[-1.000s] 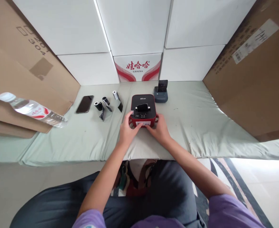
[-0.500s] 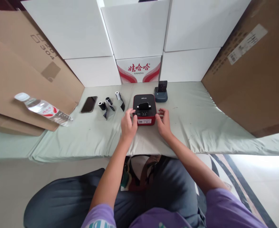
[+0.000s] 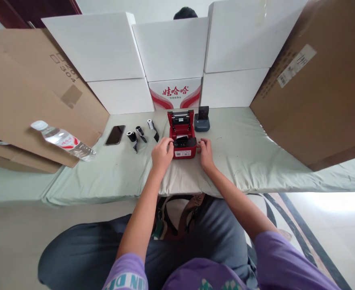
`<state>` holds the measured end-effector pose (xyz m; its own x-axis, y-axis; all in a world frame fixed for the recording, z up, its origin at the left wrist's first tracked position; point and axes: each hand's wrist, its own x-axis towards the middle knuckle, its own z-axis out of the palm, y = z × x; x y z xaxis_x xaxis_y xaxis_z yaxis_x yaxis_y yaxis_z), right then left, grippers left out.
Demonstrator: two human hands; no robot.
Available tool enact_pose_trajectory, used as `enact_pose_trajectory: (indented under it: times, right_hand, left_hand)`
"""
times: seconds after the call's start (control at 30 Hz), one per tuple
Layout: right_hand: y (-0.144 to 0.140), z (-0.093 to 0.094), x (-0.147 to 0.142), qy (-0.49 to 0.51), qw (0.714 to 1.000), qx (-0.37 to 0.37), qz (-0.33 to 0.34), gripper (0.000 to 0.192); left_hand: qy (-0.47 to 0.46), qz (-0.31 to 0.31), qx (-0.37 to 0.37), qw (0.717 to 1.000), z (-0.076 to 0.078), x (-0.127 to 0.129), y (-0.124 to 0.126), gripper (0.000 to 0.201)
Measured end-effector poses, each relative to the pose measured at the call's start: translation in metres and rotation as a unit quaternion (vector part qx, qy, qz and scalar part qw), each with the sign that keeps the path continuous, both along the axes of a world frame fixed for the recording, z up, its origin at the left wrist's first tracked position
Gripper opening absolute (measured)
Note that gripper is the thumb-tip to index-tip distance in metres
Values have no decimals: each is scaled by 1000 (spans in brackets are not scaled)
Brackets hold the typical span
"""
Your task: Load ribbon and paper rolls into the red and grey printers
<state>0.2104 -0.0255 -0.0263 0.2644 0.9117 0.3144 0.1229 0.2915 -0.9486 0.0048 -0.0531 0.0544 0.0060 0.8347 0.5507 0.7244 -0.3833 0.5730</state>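
A small red and black label printer (image 3: 183,139) sits on the pale green padded surface (image 3: 250,161) in front of me, its lid flipped up and back so the red inside shows. My left hand (image 3: 162,154) grips its left side and my right hand (image 3: 205,152) presses against its right side. Behind it to the right stands a small blue-grey printer (image 3: 202,121). To the left lie three small paper rolls (image 3: 139,133) with dark strips trailing from them.
A black phone (image 3: 115,135) lies left of the rolls. A water bottle (image 3: 63,141) rests on a leaning cardboard sheet (image 3: 23,104) at left. White boxes (image 3: 171,52) form a back wall; a large cardboard box (image 3: 316,88) stands right. Another person's head (image 3: 185,13) shows behind the boxes.
The printer's lid, shut a second ago, now stands flipped up and back. My hands moved from its front edge to its two sides. The camera tilted upward.
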Motion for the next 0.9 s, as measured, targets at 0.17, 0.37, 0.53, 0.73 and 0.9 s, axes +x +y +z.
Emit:
enact_pose_trajectory:
  times: [0.17,0.37,0.53,0.73,0.9]
  right_hand:
    - [9,4,0,106,993,-50,-27,38]
    - [7,8,0,98,994,-54,-12,39]
    - [8,10,0,89,994,-61,-14,41]
    - [10,12,0,69,996,-56,-5,43]
    - [9,12,0,84,994,-64,0,41]
  left_hand:
    - [47,-33,-9,998,27,-8,39,26]
    - [230,-200,-176,936,45,4,122,27]
    - [294,-213,-276,890,45,20,148,28]
    - [292,-183,-226,911,59,23,131,20]
    - [203,-197,-186,941,90,-12,105,25]
